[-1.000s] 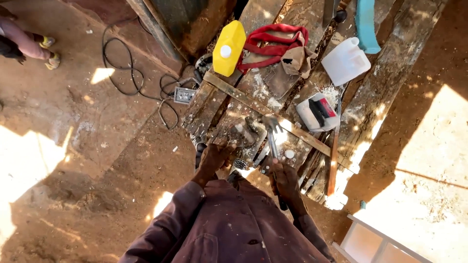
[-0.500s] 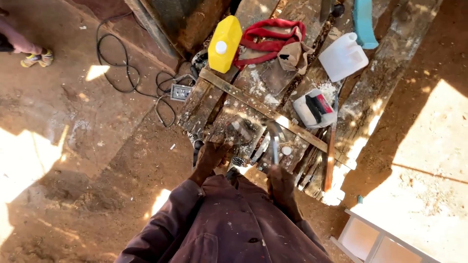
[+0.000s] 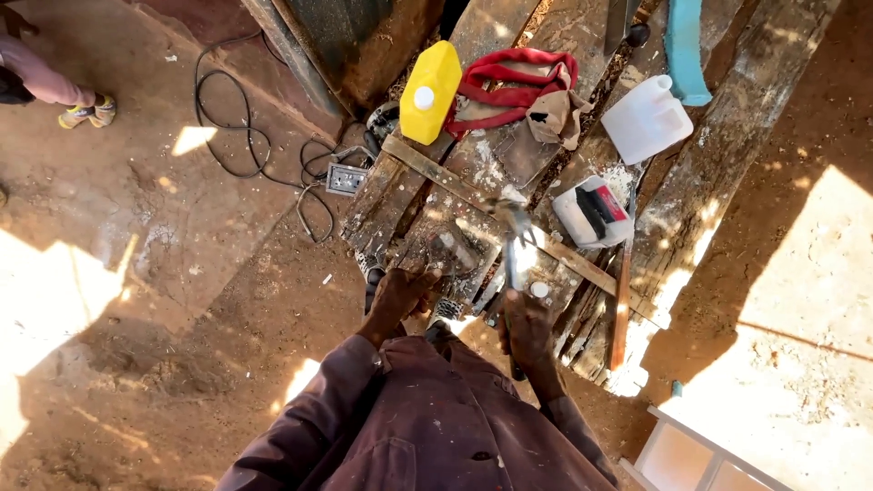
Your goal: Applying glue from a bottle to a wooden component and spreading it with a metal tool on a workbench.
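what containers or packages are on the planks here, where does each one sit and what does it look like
Yellow jerrycan: far end of the planks, left; flat rectangular, white cap.
White jug: far right, beside a turquoise strip; squarish, translucent white.
White tub: right of the hammer that the right hand holds; rectangular, black and red patches on top.

Outdoor dirt-floor workshop: rough plank workbench (image 3: 727,136), hammer (image 3: 511,238), cable (image 3: 238,136).

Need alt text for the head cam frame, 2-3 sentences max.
Seen from above, a person's right hand grips a hammer over rough wooden planks, while the left hand rests on the plank edge. Farther along the planks lie a yellow jerrycan, a red strap and a white jug; a black cable trails across the dirt floor.
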